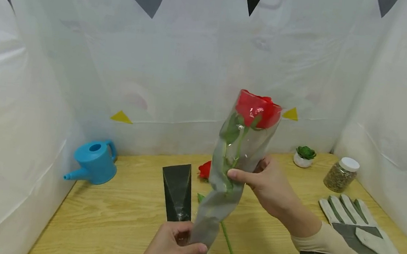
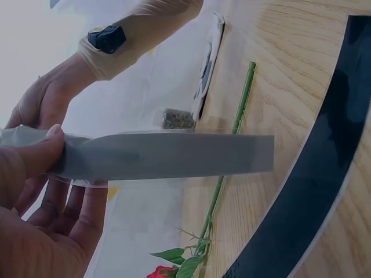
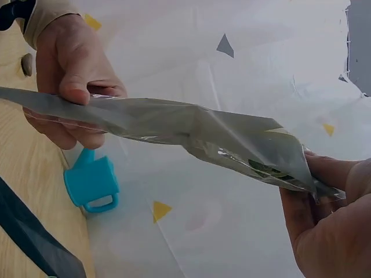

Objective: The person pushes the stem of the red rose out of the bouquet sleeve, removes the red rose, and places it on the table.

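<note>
A red rose (image 1: 258, 110) stands inside a clear and grey flower sleeve (image 1: 214, 210), tilted with its bloom at the top, above the table. My right hand (image 1: 271, 186) pinches the sleeve around its middle, thumb in front. Lower down, my left hand (image 1: 173, 244) grips the narrow end between thumb and fingers. In the left wrist view the sleeve's flat grey tail (image 2: 191, 156) sticks out past the left hand. Behind the sleeve a second rose (image 1: 204, 170) lies on the table, partly hidden. Beside it, left of the sleeve, lies a black flower sleeve (image 1: 178, 192).
A blue watering can (image 1: 96, 161) stands at the back left of the wooden table (image 1: 106, 216). At the right are a small potted succulent (image 1: 303, 156), a jar with a white lid (image 1: 341, 175) and a work glove (image 1: 359, 230). White sheeting (image 1: 194, 69) encloses the table.
</note>
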A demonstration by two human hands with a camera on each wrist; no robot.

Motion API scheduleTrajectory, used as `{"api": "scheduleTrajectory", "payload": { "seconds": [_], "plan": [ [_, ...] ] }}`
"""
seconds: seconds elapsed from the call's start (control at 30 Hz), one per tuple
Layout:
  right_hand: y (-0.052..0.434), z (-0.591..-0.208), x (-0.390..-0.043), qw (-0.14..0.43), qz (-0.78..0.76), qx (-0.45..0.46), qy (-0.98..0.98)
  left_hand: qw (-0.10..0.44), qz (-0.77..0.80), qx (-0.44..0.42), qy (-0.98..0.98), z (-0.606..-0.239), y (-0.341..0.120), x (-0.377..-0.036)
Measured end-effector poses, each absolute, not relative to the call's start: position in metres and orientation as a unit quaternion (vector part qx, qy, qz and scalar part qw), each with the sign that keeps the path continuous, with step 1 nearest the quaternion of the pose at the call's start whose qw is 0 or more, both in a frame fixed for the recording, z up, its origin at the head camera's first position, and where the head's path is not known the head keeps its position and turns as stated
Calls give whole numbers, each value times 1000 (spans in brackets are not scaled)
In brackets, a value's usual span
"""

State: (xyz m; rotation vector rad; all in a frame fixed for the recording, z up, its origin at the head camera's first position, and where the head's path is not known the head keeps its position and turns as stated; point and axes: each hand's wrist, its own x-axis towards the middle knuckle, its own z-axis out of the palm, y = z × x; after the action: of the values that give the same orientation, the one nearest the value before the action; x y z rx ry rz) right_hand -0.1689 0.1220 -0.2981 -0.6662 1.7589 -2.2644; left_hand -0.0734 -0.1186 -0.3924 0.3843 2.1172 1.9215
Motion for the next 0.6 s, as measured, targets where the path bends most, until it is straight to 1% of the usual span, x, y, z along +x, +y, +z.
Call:
{"api": "scheduleTrajectory", "payload": {
  "seconds": [0.27, 0.47, 0.6],
  "plan": [
    [132, -289, -176, 71, -777, -215, 588, 145, 671, 130, 715, -393, -119, -73],
    [134, -286, -175, 70, -780, -192, 592, 144, 675, 120, 714, -392, -117, -72],
    [134, -284, -174, 67, -781, -186, 592, 155, 678, 129, 707, -392, -116, -71]
  ]
}}
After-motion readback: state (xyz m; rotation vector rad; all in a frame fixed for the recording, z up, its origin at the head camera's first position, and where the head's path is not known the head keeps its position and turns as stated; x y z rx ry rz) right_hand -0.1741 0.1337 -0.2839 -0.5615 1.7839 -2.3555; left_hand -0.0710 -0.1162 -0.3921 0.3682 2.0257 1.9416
